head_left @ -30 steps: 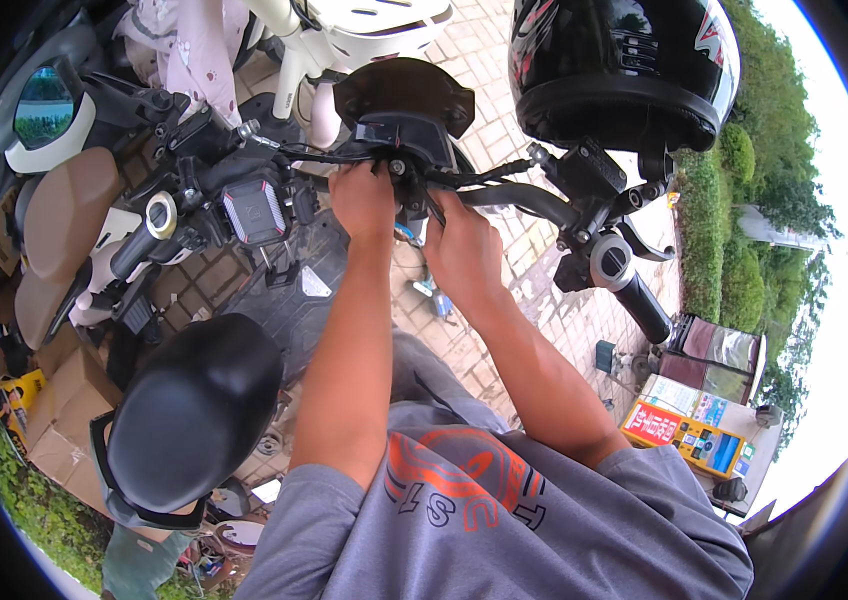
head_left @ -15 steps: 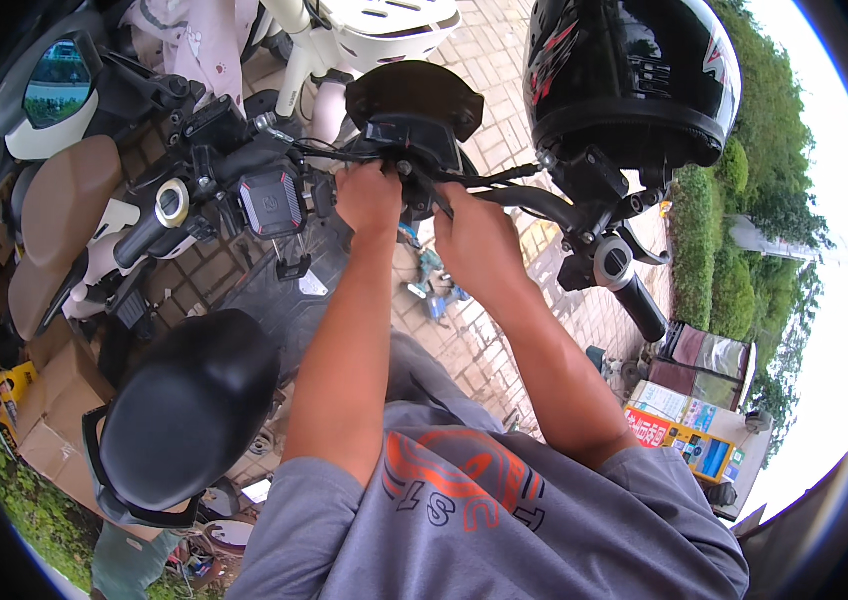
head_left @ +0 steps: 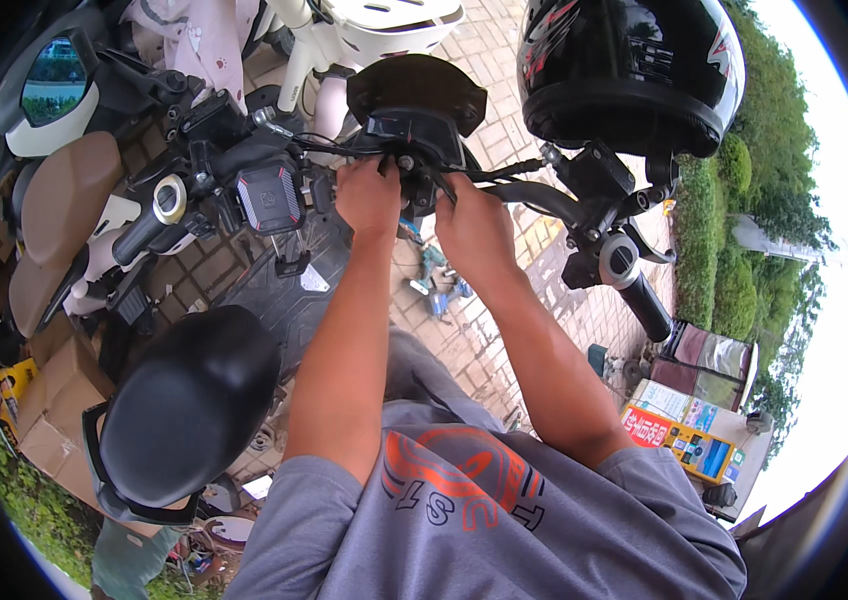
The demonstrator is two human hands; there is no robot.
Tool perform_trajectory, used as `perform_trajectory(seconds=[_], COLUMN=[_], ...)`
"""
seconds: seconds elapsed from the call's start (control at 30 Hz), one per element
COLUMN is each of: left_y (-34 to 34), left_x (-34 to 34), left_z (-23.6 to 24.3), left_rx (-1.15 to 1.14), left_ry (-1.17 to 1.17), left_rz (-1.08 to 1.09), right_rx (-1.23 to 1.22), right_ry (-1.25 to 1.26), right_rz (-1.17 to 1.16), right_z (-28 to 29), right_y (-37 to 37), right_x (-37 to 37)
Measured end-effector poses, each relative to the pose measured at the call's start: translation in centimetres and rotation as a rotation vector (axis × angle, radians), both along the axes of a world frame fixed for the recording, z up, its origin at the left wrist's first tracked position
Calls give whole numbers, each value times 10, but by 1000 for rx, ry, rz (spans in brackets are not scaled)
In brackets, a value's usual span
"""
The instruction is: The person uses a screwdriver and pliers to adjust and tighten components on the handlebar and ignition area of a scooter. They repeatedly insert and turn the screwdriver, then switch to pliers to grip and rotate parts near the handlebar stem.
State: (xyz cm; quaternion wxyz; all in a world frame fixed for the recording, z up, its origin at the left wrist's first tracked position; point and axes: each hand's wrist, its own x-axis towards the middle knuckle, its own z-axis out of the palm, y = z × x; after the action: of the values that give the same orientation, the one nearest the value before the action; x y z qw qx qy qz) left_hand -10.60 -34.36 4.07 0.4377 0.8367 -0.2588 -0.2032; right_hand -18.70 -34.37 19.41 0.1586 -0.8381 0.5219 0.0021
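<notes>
Both hands work at the middle of an electric scooter's handlebar (head_left: 534, 197), just below its dark front cover (head_left: 414, 97). My left hand (head_left: 368, 200) is closed, with its fingers bent in at the black cables left of the centre bolt (head_left: 405, 162); its fingertips are hidden. On the other side of the bolt, my right hand (head_left: 476, 228) is closed around a dark narrow piece that looks like a black cable (head_left: 441, 184). A black phone holder (head_left: 271, 200) is fixed to the bar, left of my left hand.
A glossy black helmet (head_left: 634, 70) hangs over the right grip (head_left: 647, 310). The black seat (head_left: 189, 410) lies at lower left, near cardboard boxes (head_left: 64, 410). Blue-green power tools (head_left: 436, 285) rest on the brick paving. Another scooter with a brown seat (head_left: 72, 200) stands at left.
Both hands stay at the handlebar's centre, with only small shifts of the fingers. The right grip and the helmet sit slightly differently in view.
</notes>
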Motion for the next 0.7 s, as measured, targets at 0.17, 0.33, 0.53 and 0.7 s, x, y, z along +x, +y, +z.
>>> perform_trajectory(seconds=[0.17, 0.33, 0.53, 0.7], left_y=[-2, -4, 0, 0], left_x=[1, 2, -1, -4], left_z=[3, 8, -1, -6], left_rx=[52, 90, -38, -85], left_ry=[7, -14, -9, -45], left_rz=[-2, -17, 15, 29], right_rx=[-4, -25, -32, 15], right_ry=[69, 20, -45, -50], right_rz=[140, 156, 134, 122], right_z=[13, 3, -1, 7], right_y=[16, 12, 9, -2], right_x=[1, -5, -7, -6])
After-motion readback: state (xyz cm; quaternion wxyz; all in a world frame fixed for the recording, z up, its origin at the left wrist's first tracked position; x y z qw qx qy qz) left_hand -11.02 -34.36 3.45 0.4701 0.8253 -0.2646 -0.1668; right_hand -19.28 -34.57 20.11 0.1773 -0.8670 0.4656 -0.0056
